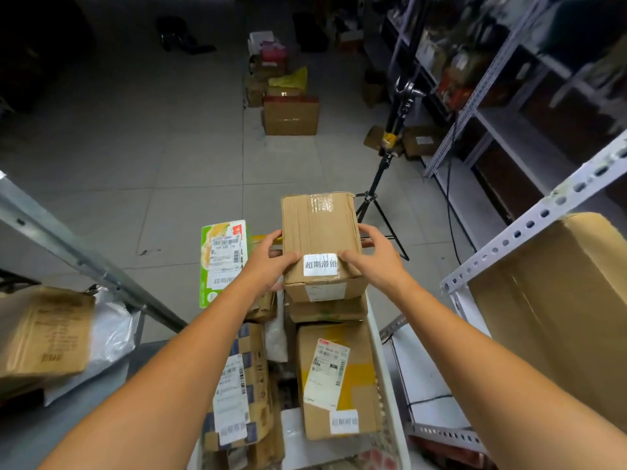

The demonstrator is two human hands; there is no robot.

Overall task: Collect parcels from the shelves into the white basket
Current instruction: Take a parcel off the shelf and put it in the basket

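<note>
The heap in the white basket tops its rim, so the cardboard box, at the pile's 12 o'clock end, could slide to the floor once let go (I cannot tell if it rests there yet). The left hand and right hand grasp its sides, thumbs on top. It is plain brown and taped, with a white label at its 6 o'clock edge.

One wide-angle camera, worn on the head, looks forward and steeply down. The left hand, right hand and box sit close beneath it, the basket nearest at the bottom edge. Shelves flank both sides, and the floor stretches ahead.
</note>
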